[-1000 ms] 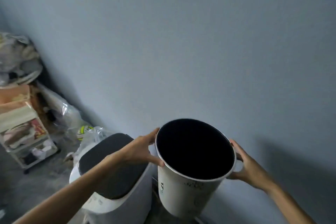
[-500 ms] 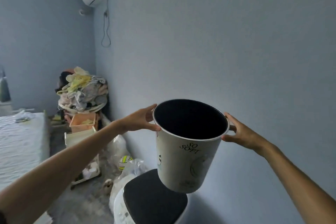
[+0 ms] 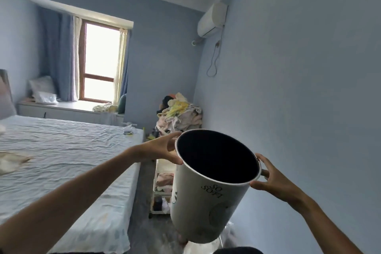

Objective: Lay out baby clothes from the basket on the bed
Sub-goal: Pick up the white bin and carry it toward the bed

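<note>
Basket (image 3: 208, 198) held aloft by its rim, left hand (image 3: 162, 149) and right hand (image 3: 272, 179) each in a curled grip; tilted toward the bed (image 3: 61, 150), probably for carrying over.

"SO SOFT" on basket (image 3: 198, 204)

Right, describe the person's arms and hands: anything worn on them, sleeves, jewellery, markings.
Both forearms are bare as far as the frame shows; no sleeve reaches into view. The left hand and right hand wear no gloves, and no rings, watch or bracelet can be seen on fingers or wrists. No markings show on either arm.
</note>
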The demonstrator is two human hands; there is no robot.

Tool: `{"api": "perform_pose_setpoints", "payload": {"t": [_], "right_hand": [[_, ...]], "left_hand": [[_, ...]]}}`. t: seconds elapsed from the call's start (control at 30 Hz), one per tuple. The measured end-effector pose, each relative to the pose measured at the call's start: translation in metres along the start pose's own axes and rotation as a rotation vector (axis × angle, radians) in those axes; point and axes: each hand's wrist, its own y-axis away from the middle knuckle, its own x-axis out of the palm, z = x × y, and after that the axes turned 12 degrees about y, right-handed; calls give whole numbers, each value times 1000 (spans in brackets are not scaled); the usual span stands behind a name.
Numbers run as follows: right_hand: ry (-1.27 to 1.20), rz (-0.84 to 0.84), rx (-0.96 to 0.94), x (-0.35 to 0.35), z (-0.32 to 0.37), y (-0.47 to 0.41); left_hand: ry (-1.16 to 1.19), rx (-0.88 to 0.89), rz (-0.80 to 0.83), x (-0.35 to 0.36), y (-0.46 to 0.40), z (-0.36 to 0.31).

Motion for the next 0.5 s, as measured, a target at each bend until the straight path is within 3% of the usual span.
{"api": "perform_pose_setpoints", "payload": {"t": [0.5], "right_hand": [[-171,316,-429,166,90,-354]], "left_hand": [[-76,-147,-530,-234,62,92]]}}
